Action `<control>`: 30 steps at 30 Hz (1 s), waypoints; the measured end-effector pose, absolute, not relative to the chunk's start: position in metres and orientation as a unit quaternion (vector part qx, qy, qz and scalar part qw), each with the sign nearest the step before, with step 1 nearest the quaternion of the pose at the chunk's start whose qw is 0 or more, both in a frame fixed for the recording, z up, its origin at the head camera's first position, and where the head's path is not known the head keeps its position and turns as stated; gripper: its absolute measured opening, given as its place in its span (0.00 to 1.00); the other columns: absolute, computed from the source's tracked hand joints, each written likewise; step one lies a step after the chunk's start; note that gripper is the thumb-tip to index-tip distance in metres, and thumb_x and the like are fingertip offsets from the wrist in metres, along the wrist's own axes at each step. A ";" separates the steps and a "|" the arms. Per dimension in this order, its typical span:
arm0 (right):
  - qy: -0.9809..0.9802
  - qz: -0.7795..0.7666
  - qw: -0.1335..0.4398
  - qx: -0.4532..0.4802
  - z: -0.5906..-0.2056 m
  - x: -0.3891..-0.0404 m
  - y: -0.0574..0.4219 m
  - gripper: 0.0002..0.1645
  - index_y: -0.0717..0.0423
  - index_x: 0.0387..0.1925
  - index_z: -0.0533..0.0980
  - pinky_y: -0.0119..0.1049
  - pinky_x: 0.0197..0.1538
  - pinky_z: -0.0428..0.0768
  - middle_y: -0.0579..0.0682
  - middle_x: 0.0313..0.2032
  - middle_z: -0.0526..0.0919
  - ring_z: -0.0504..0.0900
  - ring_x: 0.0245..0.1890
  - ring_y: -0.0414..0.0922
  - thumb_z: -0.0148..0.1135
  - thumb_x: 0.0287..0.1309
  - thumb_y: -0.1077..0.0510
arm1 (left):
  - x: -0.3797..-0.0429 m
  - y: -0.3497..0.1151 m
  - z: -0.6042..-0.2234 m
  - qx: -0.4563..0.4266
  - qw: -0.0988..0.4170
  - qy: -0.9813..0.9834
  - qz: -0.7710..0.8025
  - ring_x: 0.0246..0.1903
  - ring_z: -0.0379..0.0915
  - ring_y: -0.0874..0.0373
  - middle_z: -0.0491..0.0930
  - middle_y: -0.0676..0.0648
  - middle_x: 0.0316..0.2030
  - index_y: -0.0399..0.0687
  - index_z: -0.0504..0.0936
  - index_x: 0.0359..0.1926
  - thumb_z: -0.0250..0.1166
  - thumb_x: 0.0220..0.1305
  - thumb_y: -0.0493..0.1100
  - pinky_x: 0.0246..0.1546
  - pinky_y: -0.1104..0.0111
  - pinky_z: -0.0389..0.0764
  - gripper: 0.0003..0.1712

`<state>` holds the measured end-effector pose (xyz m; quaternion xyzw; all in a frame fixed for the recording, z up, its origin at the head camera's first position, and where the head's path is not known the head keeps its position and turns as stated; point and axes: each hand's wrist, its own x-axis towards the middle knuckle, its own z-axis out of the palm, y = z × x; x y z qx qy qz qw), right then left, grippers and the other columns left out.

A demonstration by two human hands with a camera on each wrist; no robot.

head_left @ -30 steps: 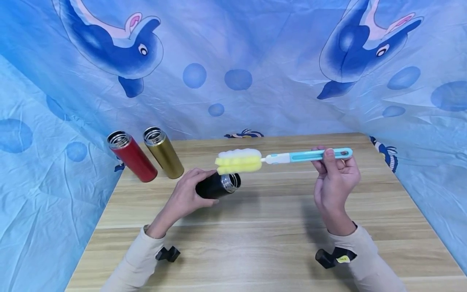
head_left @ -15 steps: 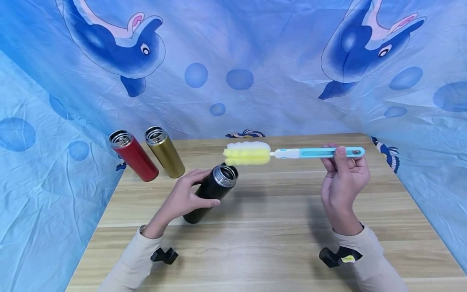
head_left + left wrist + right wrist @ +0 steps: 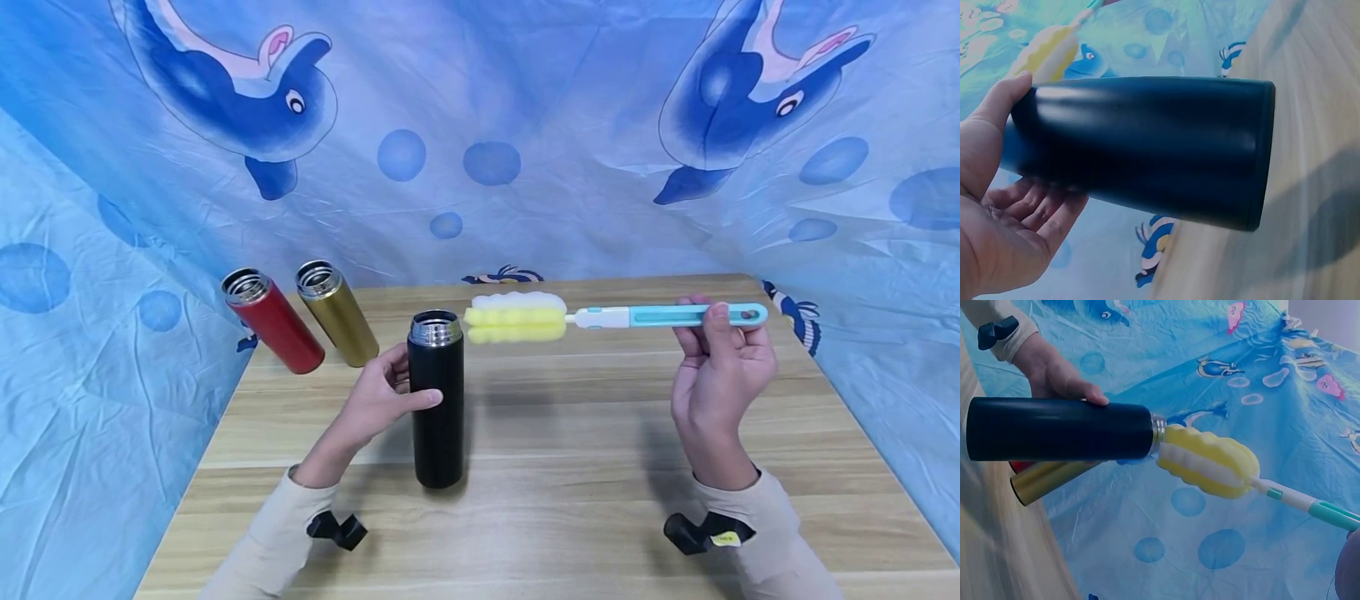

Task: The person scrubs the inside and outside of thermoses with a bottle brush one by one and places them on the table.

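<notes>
My left hand point(image 3: 375, 396) grips a black thermos bottle point(image 3: 438, 408) around its upper body and holds it upright, with its lidless steel mouth at the top. In the left wrist view the base of the black bottle point(image 3: 1210, 150) looks raised off the tabletop. My right hand point(image 3: 723, 379) pinches the turquoise handle of a bottle brush point(image 3: 663, 316) between thumb and fingers. The brush lies level in the air, and its yellow and white sponge head point(image 3: 517, 321) points left, close beside the bottle's mouth. Whether sponge and rim touch I cannot tell.
A red thermos bottle point(image 3: 277, 325) and a gold one point(image 3: 339, 317) stand lidless at the table's back left. The wooden table point(image 3: 562, 517) runs back to a blue dolphin-print cloth point(image 3: 555, 225) that hangs behind and at both sides.
My left hand has turned the black bottle from tilted, mouth to the right, to upright. My right hand has drifted right with the brush, which stays level.
</notes>
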<state>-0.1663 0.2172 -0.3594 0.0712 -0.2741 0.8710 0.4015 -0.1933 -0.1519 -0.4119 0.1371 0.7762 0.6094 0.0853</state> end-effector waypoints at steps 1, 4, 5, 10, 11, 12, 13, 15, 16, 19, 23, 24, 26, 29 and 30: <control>-0.274 0.872 0.399 0.074 -0.359 -0.166 0.217 0.18 0.80 0.44 0.68 0.40 0.39 0.86 0.70 0.33 0.84 0.89 0.34 0.58 0.67 0.60 0.73 | -0.193 -0.151 -0.413 0.134 0.089 0.769 0.618 0.46 0.82 0.51 0.83 0.38 0.51 0.38 0.74 0.63 0.77 0.56 0.39 0.50 0.64 0.84 0.35; -0.266 0.878 0.389 0.081 -0.358 -0.166 0.216 0.17 0.80 0.44 0.68 0.40 0.39 0.86 0.70 0.33 0.83 0.89 0.34 0.58 0.67 0.60 0.73 | -0.193 -0.147 -0.416 0.130 0.107 0.739 0.653 0.45 0.83 0.52 0.83 0.39 0.50 0.35 0.72 0.64 0.75 0.56 0.36 0.48 0.66 0.84 0.35; -0.271 0.877 0.388 0.081 -0.358 -0.166 0.215 0.17 0.79 0.44 0.68 0.39 0.39 0.86 0.70 0.34 0.84 0.89 0.34 0.57 0.67 0.61 0.72 | -0.193 -0.146 -0.417 0.131 0.114 0.726 0.665 0.45 0.83 0.53 0.83 0.40 0.50 0.34 0.71 0.64 0.75 0.56 0.35 0.48 0.66 0.85 0.35; -0.301 0.869 0.388 0.064 -0.361 -0.169 0.212 0.15 0.77 0.43 0.72 0.36 0.38 0.86 0.66 0.34 0.85 0.90 0.34 0.53 0.67 0.62 0.68 | -0.192 -0.140 -0.423 0.147 0.144 0.670 0.714 0.43 0.85 0.56 0.86 0.45 0.47 0.29 0.65 0.67 0.70 0.60 0.33 0.46 0.65 0.85 0.37; -0.306 0.868 0.386 0.062 -0.362 -0.169 0.212 0.15 0.77 0.43 0.72 0.36 0.38 0.86 0.65 0.34 0.85 0.90 0.34 0.53 0.66 0.63 0.68 | -0.192 -0.139 -0.424 0.152 0.148 0.660 0.721 0.43 0.85 0.56 0.86 0.46 0.46 0.28 0.64 0.68 0.68 0.61 0.32 0.46 0.65 0.86 0.37; -0.307 0.869 0.383 0.061 -0.362 -0.170 0.211 0.14 0.77 0.43 0.72 0.35 0.38 0.86 0.65 0.34 0.85 0.90 0.35 0.52 0.66 0.64 0.69 | -0.192 -0.138 -0.425 0.155 0.149 0.652 0.727 0.43 0.85 0.56 0.86 0.46 0.46 0.28 0.62 0.69 0.67 0.61 0.32 0.46 0.65 0.86 0.38; -0.309 0.870 0.379 0.060 -0.363 -0.170 0.211 0.14 0.77 0.43 0.72 0.35 0.38 0.86 0.64 0.34 0.85 0.90 0.35 0.52 0.65 0.64 0.69 | -0.192 -0.137 -0.426 0.158 0.151 0.644 0.733 0.43 0.86 0.56 0.86 0.46 0.46 0.27 0.61 0.70 0.66 0.62 0.33 0.45 0.65 0.86 0.38; -0.301 0.877 0.369 0.062 -0.364 -0.171 0.210 0.14 0.79 0.45 0.70 0.35 0.38 0.86 0.65 0.34 0.85 0.90 0.35 0.52 0.63 0.65 0.70 | -0.193 -0.135 -0.428 0.159 0.153 0.629 0.746 0.43 0.86 0.56 0.87 0.47 0.46 0.27 0.60 0.71 0.65 0.63 0.33 0.45 0.65 0.86 0.39; -0.297 0.881 0.364 0.064 -0.364 -0.170 0.210 0.13 0.79 0.45 0.70 0.36 0.39 0.86 0.65 0.35 0.85 0.90 0.35 0.52 0.62 0.66 0.70 | -0.192 -0.135 -0.429 0.159 0.155 0.619 0.754 0.43 0.86 0.56 0.87 0.47 0.46 0.27 0.59 0.72 0.64 0.64 0.32 0.45 0.64 0.86 0.39; -0.301 0.884 0.352 0.061 -0.364 -0.170 0.209 0.12 0.76 0.44 0.71 0.36 0.40 0.85 0.64 0.35 0.85 0.90 0.36 0.51 0.63 0.66 0.69 | -0.192 -0.132 -0.432 0.154 0.161 0.590 0.777 0.44 0.86 0.56 0.86 0.47 0.47 0.27 0.57 0.74 0.62 0.66 0.32 0.46 0.64 0.86 0.39; -0.306 0.886 0.343 0.055 -0.364 -0.169 0.207 0.11 0.74 0.43 0.72 0.37 0.42 0.85 0.64 0.36 0.85 0.90 0.36 0.51 0.64 0.65 0.68 | -0.191 -0.130 -0.437 0.152 0.164 0.573 0.788 0.45 0.85 0.57 0.85 0.48 0.49 0.27 0.55 0.75 0.61 0.67 0.32 0.44 0.67 0.86 0.39; -0.311 0.885 0.342 0.052 -0.364 -0.170 0.206 0.11 0.73 0.43 0.72 0.36 0.42 0.85 0.64 0.36 0.86 0.90 0.37 0.51 0.64 0.65 0.68 | -0.191 -0.129 -0.438 0.153 0.164 0.574 0.788 0.45 0.85 0.58 0.85 0.48 0.49 0.27 0.56 0.75 0.62 0.67 0.32 0.42 0.69 0.86 0.39; -0.298 0.893 0.335 0.051 -0.364 -0.170 0.204 0.12 0.74 0.42 0.72 0.37 0.42 0.85 0.65 0.35 0.85 0.90 0.36 0.52 0.65 0.64 0.69 | -0.190 -0.128 -0.440 0.157 0.164 0.575 0.786 0.45 0.85 0.58 0.85 0.48 0.50 0.27 0.57 0.75 0.63 0.67 0.33 0.41 0.69 0.86 0.39; -0.287 0.899 0.327 0.049 -0.365 -0.172 0.203 0.13 0.75 0.41 0.71 0.37 0.41 0.86 0.66 0.35 0.85 0.90 0.35 0.53 0.66 0.63 0.70 | -0.189 -0.127 -0.442 0.168 0.164 0.573 0.785 0.44 0.85 0.58 0.86 0.48 0.50 0.26 0.60 0.73 0.64 0.67 0.33 0.41 0.69 0.86 0.38; -0.284 0.901 0.325 0.047 -0.366 -0.172 0.203 0.13 0.75 0.41 0.71 0.37 0.40 0.86 0.66 0.35 0.85 0.90 0.35 0.53 0.66 0.63 0.70 | -0.189 -0.127 -0.443 0.171 0.163 0.568 0.788 0.45 0.85 0.58 0.86 0.48 0.50 0.25 0.59 0.72 0.63 0.67 0.33 0.43 0.68 0.86 0.37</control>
